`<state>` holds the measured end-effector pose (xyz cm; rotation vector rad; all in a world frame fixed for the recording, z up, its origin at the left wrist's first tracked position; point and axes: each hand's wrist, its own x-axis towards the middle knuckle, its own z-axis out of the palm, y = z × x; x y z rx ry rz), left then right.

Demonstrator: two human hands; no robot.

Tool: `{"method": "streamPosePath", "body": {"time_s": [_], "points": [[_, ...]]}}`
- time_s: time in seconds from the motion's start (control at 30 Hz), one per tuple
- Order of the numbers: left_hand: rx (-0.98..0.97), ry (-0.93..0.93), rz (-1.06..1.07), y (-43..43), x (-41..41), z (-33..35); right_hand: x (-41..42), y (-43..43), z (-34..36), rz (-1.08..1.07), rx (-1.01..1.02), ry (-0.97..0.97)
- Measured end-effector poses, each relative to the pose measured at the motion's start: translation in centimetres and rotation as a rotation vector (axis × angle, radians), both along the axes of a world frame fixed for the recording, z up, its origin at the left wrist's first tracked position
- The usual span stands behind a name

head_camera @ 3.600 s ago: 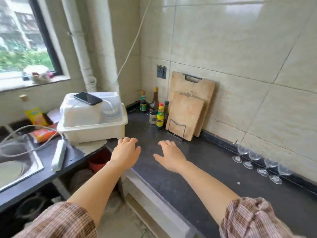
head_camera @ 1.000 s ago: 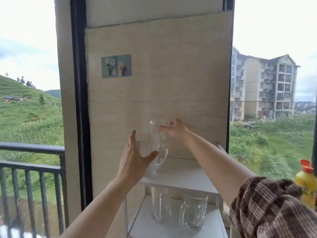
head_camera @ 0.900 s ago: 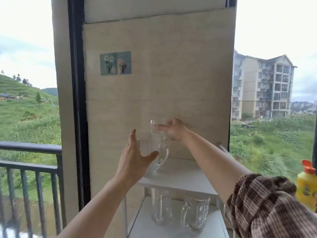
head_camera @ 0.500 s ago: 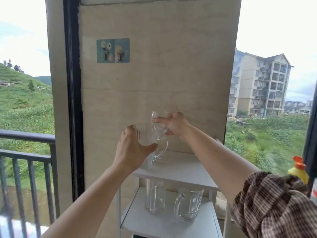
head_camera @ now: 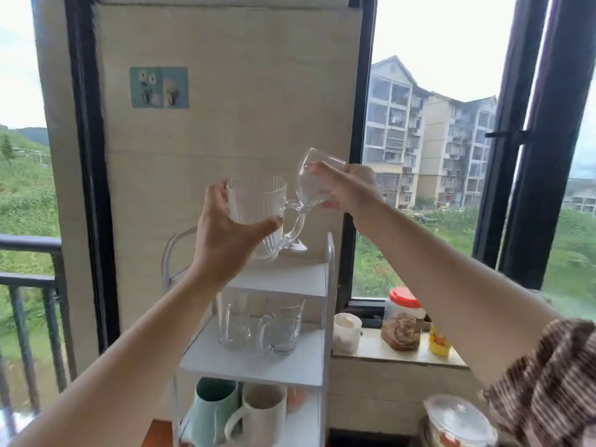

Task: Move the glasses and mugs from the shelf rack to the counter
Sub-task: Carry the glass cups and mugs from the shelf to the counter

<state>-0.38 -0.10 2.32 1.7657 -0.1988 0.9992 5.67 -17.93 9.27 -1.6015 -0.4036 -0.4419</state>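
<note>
My left hand [head_camera: 225,233] grips a ribbed clear glass mug [head_camera: 261,208] and holds it above the top tier of the white shelf rack [head_camera: 290,279]. A stemmed wine glass [head_camera: 311,185] sits tilted in my right hand [head_camera: 350,188], its foot down near the mug's handle. On the middle tier stand two clear glass mugs [head_camera: 233,321] [head_camera: 283,327]. The lower tier holds a pale green mug [head_camera: 211,411] and a white mug [head_camera: 261,417].
A window sill [head_camera: 400,354] to the right of the rack carries a small white cup [head_camera: 346,330], a red-lidded jar [head_camera: 403,321] and a yellow bottle [head_camera: 439,341]. A lidded glass bowl [head_camera: 458,421] sits at the lower right. A balcony railing [head_camera: 29,279] is at the left.
Both hands have lifted their glasses off the top tier and raised them. The wine glass has tipped sideways in my right hand. The view has pulled back, showing the lower tiers.
</note>
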Motion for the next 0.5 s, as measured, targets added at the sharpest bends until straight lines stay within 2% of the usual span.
{"method": "streamPosePath", "body": {"time_s": [0.2,0.5], "points": [[0.114,0.015,-0.120,-9.1,-5.8,-0.6,-7.5,-10.5,-1.2,-0.056,-0.034,0.011],[0.164,0.119,-0.377,-26.7,-15.5,-7.4,-21.8,-28.9,-9.1,-0.320,-0.129,0.180]]}}
